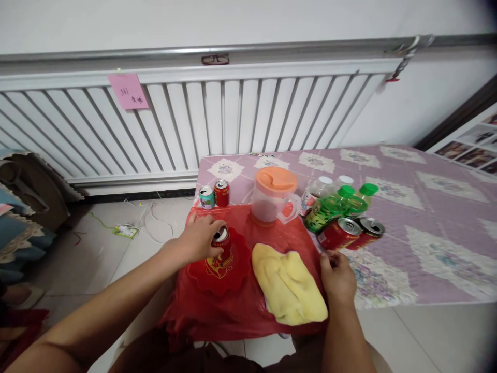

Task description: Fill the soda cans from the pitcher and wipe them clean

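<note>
My left hand [200,239] is wrapped round a red can [222,239] that stands on a red scalloped plate [217,272] on a red plastic sheet [233,300]. My right hand [337,274] rests at the sheet's right edge with its fingers curled, pinching the sheet's edge. A yellow cloth [287,285] lies between the two hands. Just beyond my right hand lie two red cans on their sides [341,231].
A clear pitcher with an orange lid [274,199] stands behind the plate. A teal can [206,197] and a red can [221,192] stand at the table's far left corner. Green bottles [330,210] lie on the purple tablecloth [427,207]. A white radiator [194,119] lines the wall.
</note>
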Action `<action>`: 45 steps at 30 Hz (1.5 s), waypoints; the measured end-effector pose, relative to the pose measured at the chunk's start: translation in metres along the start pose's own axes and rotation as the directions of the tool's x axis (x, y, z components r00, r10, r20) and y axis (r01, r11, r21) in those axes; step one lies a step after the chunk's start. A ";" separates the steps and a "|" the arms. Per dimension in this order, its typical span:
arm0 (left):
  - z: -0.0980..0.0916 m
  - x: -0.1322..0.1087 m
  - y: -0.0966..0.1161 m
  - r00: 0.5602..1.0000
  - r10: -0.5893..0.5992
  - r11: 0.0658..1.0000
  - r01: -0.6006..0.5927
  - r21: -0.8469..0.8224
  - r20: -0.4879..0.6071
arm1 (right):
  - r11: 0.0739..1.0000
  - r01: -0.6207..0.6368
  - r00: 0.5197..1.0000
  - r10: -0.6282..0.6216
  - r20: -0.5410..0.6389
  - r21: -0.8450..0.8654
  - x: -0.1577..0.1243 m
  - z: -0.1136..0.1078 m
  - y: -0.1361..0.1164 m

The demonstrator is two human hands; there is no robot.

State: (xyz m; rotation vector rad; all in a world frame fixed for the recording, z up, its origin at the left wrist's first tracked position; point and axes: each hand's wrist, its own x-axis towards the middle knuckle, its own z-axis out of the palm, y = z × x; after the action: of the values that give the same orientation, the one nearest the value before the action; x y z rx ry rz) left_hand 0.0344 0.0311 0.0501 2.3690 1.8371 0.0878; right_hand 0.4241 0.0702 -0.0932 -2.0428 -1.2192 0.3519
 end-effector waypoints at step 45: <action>0.093 -0.019 -0.006 0.931 -0.286 0.527 -0.046 -0.848 -0.228 | 0.931 0.210 0.975 -0.224 0.010 0.300 -0.007 -0.012 -0.081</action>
State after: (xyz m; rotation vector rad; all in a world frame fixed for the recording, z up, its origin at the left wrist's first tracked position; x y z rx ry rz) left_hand 0.0359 0.0072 -0.0419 1.5460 1.5035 1.1726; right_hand 0.3743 0.0830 -0.0287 -1.6344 -1.3178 0.4465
